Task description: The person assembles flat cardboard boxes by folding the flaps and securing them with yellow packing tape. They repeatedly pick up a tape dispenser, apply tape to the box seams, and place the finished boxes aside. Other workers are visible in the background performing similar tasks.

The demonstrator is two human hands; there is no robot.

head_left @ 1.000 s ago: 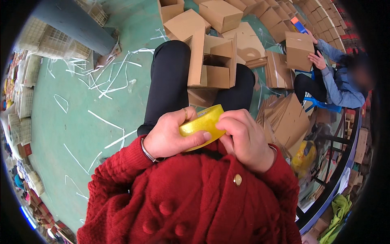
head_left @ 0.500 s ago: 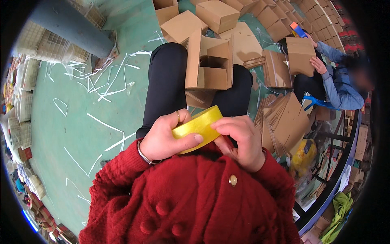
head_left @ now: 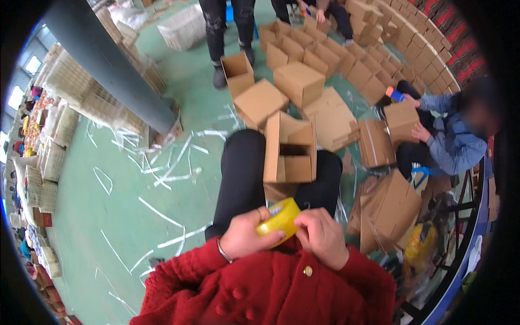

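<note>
A roll of yellow packing tape [head_left: 291, 226] is gripped by my left hand [head_left: 245, 237], with the thumb across its outer face and the fingers through or behind the ring. At the right side of the roll my right hand [head_left: 324, 238] is closed, its fingertips and thumb pressed against the tape's edge; whether a loose tape end lies between them is too small to see. Just ahead of both hands, an open cardboard box [head_left: 297, 169] with raised flaps rests on or between my thighs.
Other boxes [head_left: 299, 82] and a flat cardboard sheet [head_left: 333, 119] lie ahead. Flattened cartons [head_left: 390, 211] are stacked at right, near a seated co-worker [head_left: 460, 130] holding a box and a blue-orange tool. White strapping strips [head_left: 173, 168] litter the green floor beside a grey pillar [head_left: 111, 65].
The view has tilted up, bringing a standing person's legs and more boxes into sight. Both hands stay on the tape roll, and my right fingers have drawn closer together at its edge.
</note>
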